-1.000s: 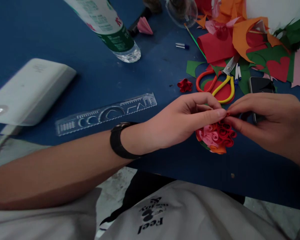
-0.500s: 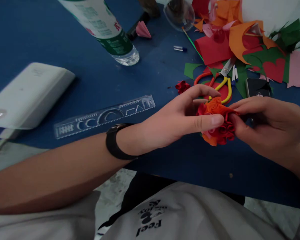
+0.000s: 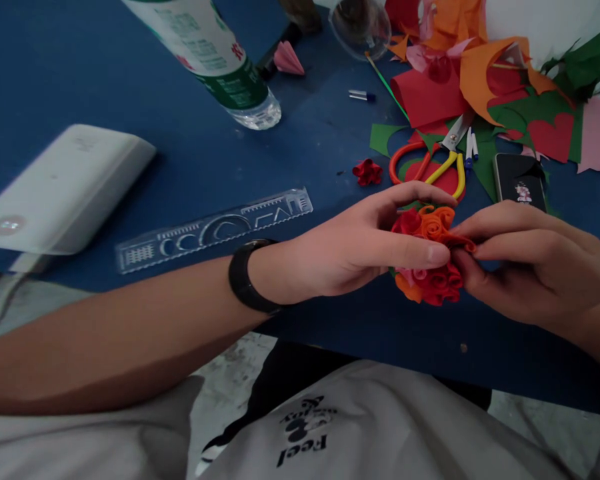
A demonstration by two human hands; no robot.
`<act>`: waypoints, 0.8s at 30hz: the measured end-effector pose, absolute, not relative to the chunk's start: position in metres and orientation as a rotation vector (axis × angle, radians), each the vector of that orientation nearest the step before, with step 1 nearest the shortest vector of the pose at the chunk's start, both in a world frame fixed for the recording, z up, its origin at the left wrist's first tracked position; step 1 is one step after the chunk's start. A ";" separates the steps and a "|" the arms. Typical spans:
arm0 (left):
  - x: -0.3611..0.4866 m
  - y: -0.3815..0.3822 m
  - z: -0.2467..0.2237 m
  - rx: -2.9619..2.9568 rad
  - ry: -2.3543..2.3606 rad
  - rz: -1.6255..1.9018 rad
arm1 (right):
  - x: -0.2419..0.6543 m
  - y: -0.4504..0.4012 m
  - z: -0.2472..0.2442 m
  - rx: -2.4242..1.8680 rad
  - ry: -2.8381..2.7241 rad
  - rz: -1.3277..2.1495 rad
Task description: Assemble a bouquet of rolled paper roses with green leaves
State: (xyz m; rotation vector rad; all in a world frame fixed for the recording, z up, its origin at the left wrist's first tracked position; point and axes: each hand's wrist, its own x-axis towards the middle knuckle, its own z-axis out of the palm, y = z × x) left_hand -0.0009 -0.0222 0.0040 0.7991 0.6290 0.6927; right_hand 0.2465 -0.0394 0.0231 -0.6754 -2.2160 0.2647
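**One paper rose ball, steadied from both sides**

The one blue table is largest; its single pair of scissors serves as landmark. Beyond and right of the scissors spreads one heap of paper scraps, too overlapped to count, perhaps left there to be out of the hands' way. One bottle is beyond them to the left; one white boxy device sits far left, its cable running off the near edge. One clear ruler lies left.

Two hands meet around the ball, on the near side of the scissors. The left hand grips narrowly, thumb across the ball, fingers curved behind, apparently to cradle it. The right hand pinches an orange-red paper edge on the ball's right, a light hold that suits thin paper.

One phone lies right of the scissors. Smallest: one loose red flower just left, one pink folded piece farther left and beyond, and three blue-ended pen parts, two beside the blades, one beyond.
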 end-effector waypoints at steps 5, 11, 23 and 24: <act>0.001 -0.023 0.007 0.743 0.627 0.684 | 0.251 -0.038 0.025 -0.656 -2.278 0.334; 0.000 -0.023 0.004 0.716 0.612 0.665 | 0.251 -0.039 0.024 -0.646 -2.297 0.285; -0.003 -0.019 -0.005 0.739 0.598 0.684 | 0.241 -0.018 -0.003 -0.632 -1.923 0.823; -0.003 -0.019 -0.006 0.745 0.609 0.692 | 0.243 -0.017 0.001 -0.625 -1.954 0.805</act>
